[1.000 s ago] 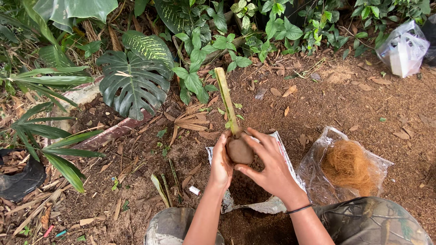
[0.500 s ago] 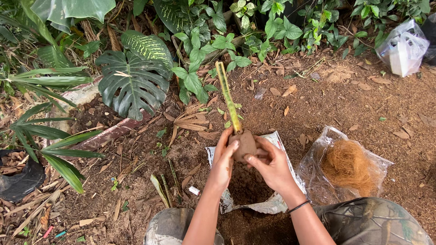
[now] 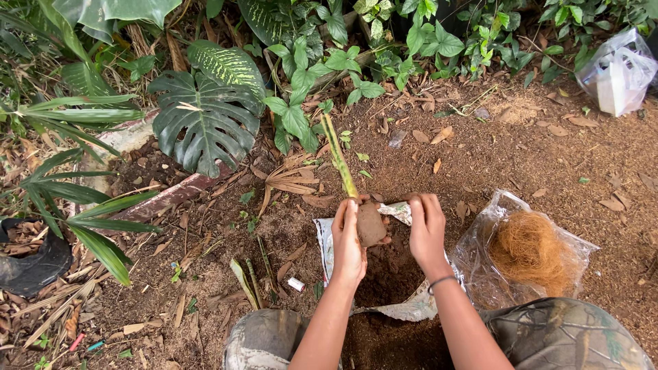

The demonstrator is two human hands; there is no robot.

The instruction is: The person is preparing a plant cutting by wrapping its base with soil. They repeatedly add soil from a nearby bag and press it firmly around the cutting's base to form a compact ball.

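Over bare garden soil (image 3: 521,151), beside a clear bag of coconut fibre (image 3: 531,253), the left hand (image 3: 347,243) holds a green cutting (image 3: 340,159) by its soil ball (image 3: 371,224), fingers curled round it; the right hand (image 3: 426,233) hovers beside, fingers together, above the soil-filled sack (image 3: 404,308)

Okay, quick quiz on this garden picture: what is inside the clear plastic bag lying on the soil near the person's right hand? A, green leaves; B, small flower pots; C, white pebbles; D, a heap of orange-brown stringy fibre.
D: the clear plastic bag beside the right hand holds a tangled heap of orange-brown fibre, with no pebbles, leaves or pots in it.
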